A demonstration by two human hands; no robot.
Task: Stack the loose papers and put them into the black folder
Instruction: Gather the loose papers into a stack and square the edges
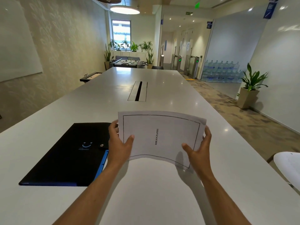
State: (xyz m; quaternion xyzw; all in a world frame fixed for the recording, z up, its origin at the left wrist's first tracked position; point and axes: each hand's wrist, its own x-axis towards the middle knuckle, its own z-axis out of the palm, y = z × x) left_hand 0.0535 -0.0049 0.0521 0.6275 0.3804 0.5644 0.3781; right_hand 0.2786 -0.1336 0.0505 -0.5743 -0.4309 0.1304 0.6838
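Above the near table [154, 192], both hands grip the papers: left hand [119, 143], right hand [198, 149]. Papers [162, 137] bow, top sheet reading "BIBLIOGRAPHY"; how many sheets is unclear. Left lies the closed black folder [69, 156], partly hidden.

1 paper stack [160, 137], 1 black folder [71, 156], 2 hands, 1 table [146, 192], 1 cable hatch [138, 91]
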